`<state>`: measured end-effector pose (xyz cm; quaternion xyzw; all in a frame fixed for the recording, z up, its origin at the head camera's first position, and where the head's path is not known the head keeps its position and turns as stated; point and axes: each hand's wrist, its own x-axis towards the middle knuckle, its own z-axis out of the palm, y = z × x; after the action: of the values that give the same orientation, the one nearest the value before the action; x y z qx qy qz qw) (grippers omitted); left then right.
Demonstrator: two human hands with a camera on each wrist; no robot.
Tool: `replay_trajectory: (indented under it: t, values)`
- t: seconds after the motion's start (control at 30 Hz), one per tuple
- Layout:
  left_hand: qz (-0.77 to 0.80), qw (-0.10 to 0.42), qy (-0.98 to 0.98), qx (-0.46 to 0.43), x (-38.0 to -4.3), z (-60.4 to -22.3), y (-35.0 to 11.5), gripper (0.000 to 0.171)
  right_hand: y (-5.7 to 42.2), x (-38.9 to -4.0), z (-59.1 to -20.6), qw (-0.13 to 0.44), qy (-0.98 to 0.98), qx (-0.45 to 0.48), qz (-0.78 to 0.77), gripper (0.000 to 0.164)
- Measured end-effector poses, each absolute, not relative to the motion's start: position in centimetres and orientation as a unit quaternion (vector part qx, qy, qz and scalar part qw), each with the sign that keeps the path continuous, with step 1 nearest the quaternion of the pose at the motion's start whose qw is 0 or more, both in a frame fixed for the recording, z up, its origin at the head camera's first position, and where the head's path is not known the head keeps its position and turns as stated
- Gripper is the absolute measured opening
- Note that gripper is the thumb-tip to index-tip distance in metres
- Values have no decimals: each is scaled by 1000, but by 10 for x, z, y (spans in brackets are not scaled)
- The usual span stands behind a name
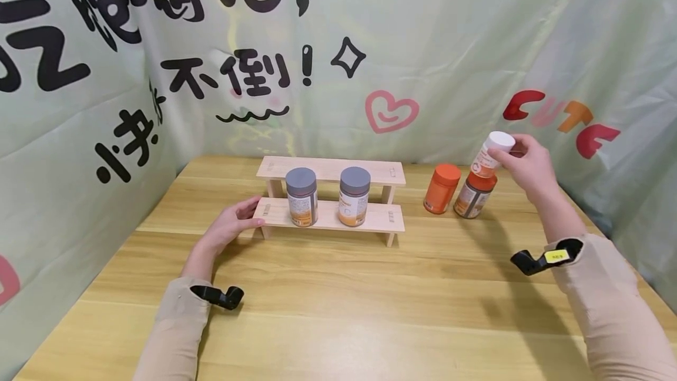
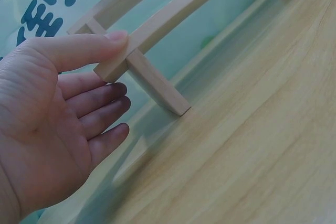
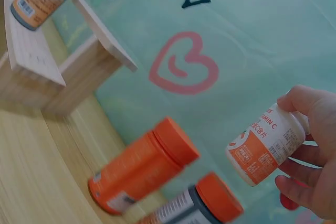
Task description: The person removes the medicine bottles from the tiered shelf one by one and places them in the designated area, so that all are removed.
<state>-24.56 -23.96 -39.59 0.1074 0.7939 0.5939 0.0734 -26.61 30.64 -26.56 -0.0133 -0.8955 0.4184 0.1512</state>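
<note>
At its left end, the lower step of a two-tier wooden rack [image 1: 328, 218] is pinched by my left hand [image 1: 235, 220]. In the left wrist view the thumb [image 2: 100, 48] lies on the board's end, the other fingers extended below it. My right hand [image 1: 530, 164] grips a small white vitamin C bottle [image 3: 266, 144] with an orange-and-white label, tilted and held up by its white-capped end. In the head view this bottle overlaps the orange cap of a grey-bodied bottle [image 1: 471, 200]; the right wrist view shows the two apart. An orange bottle [image 1: 441, 189] stands just left of it.
Two grey-capped bottles, one on the left [image 1: 302, 197] and one on the right [image 1: 353, 197], stand on the rack's lower step. Behind the wooden table [image 1: 338, 304] hangs a pale green printed cloth [image 1: 455, 28], which also runs along both sides.
</note>
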Motion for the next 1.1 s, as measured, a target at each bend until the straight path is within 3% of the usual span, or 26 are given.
replay_trajectory:
  t: [0.5, 1.1]
  values:
    - [601, 73, 788, 112, -245, -394, -238, 71, 363, -257, -291, 139, -897, -101, 407, 80]
    - [607, 73, 783, 116, -245, -395, -239, 72, 369, -258, -345, 145, -889, -83, 426, 67]
